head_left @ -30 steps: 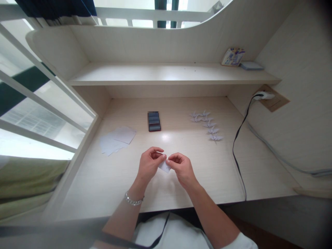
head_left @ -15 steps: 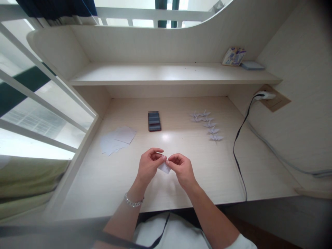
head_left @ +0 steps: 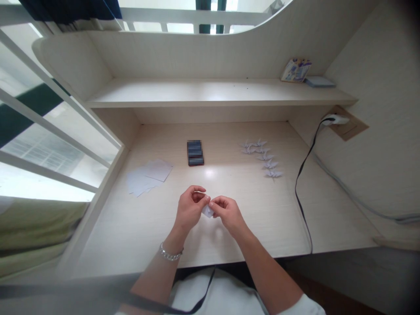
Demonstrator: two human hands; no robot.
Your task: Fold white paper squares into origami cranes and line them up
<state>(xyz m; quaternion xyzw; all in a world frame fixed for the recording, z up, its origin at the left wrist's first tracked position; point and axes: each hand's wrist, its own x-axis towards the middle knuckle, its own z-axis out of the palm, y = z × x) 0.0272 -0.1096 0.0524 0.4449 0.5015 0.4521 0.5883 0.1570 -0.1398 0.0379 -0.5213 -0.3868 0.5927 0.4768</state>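
A small folded piece of white paper [head_left: 207,211] is pinched between my two hands, just above the desk near its front. My left hand [head_left: 191,206] grips it between thumb and fingers from the left, and a bracelet circles that wrist. From the right, my right hand [head_left: 227,212] pinches the paper's edge, its fingertips close to the left thumb. The fingers hide part of the folds. Several folded paper cranes [head_left: 263,153] stand in a bent row at the right back of the desk. Loose white paper sheets [head_left: 147,176] overlap on the left.
Behind my hands lies a dark, pixelated rectangular object [head_left: 195,152]. A black cable [head_left: 298,188] runs from the wall socket [head_left: 349,123] down over the desk's right side. A shelf [head_left: 197,92] spans the back, with a colourful box [head_left: 295,70] at its right end.
The paper has turned slightly between my fingers and less of it shows. My right hand has shifted a little to the left. The cranes and sheets stay where they were.
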